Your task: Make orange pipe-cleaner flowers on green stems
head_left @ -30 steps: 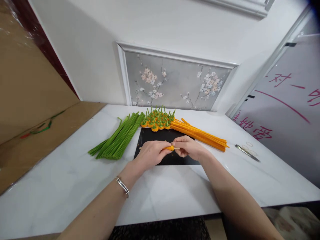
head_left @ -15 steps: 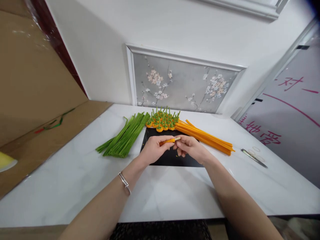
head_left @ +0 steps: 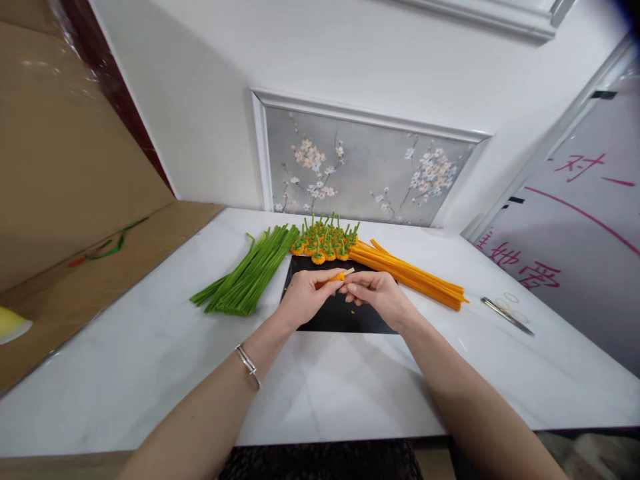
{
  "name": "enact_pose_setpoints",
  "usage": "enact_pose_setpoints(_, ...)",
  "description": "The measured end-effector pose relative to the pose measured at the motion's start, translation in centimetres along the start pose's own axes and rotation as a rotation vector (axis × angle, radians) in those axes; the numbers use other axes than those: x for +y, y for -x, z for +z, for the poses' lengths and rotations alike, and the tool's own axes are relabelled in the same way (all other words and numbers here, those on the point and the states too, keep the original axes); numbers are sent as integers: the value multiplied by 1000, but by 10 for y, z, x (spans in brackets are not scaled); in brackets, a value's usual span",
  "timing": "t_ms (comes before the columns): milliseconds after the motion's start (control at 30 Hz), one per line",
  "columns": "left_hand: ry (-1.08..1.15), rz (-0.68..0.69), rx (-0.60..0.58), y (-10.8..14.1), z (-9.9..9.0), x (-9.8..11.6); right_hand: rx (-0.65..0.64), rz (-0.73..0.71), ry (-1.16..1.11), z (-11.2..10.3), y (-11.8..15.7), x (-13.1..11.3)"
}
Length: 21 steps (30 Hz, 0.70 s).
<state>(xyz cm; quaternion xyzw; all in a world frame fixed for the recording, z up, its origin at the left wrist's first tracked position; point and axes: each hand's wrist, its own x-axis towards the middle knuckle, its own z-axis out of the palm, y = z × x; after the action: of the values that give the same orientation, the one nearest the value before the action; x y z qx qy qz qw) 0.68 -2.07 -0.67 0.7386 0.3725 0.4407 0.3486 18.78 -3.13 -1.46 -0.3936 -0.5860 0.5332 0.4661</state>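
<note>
Over the black mat point(head_left: 345, 319), my left hand point(head_left: 310, 295) is closed on an orange pipe cleaner point(head_left: 340, 276) that looks wound around a thin pale stick point(head_left: 349, 271). The stick's bare tip points up and to the right. My right hand point(head_left: 376, 293) meets it from the right, thumb and fingers pinched together at the orange winding; the exact grip is partly hidden. Just behind the hands stand several small orange pumpkin-like pieces point(head_left: 319, 257) with green tops and upright green stems.
A bundle of green pipe cleaners point(head_left: 250, 273) lies to the left, and one of orange pipe cleaners point(head_left: 410, 270) to the right. Farther right are a slim metal tool, perhaps scissors or tweezers, point(head_left: 507, 316) and several thin rings point(head_left: 511, 298). Cardboard point(head_left: 115, 260) borders the white table point(head_left: 165, 380).
Both hands have shifted very slightly left, and the right fingers have moved in closer to the orange winding. Less of the pale stick shows now.
</note>
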Motion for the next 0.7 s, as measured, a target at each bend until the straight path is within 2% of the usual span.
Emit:
enact_pose_setpoints(133,9,17,-34,0,0,1,42,-54,46,5,-1,1)
enact_pose_setpoints(367,12,-22,-95,1,-2,8,103,-264,161,5,-4,8)
enact_pose_setpoints(500,9,-30,-116,1,-2,11,168,-297,160,3,-5,10)
enact_pose_setpoints(700,-48,54,-88,2,0,7,190,-353,144,7,-3,5)
